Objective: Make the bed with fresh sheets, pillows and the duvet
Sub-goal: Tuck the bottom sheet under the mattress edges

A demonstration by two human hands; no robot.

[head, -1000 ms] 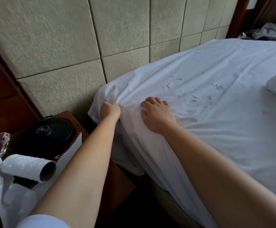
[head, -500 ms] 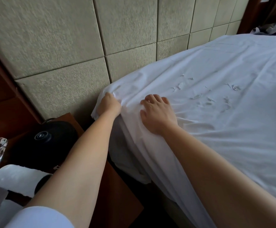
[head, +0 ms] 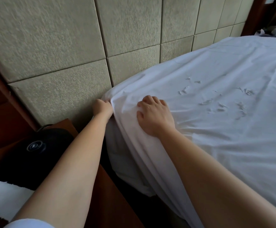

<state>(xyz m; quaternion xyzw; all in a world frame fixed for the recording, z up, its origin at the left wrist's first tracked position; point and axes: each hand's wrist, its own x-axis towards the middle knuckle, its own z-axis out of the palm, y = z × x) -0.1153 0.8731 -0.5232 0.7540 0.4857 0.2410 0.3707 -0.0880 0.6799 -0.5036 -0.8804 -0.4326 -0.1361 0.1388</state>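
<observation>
My left hand (head: 103,107) grips the white bed sheet (head: 216,122) at the mattress corner beside the padded headboard (head: 68,46), to draw it down. My right hand (head: 153,116) presses, fingers bent, on the sheet so it cannot slide.

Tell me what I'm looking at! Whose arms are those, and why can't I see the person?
The camera sits on the person's head, looking forward and down, so you see only their two arms reaching out. They are making a bed. The left hand has its fingers curled round the corner of the white sheet, right by the padded wall. The right hand rests on top of the sheet near that corner, fingers bent. The small crinkles farther along are just wrinkles in the cloth. Beside the bed stands a wooden nightstand with a round black thing on it; I can't tell what that is.
</observation>
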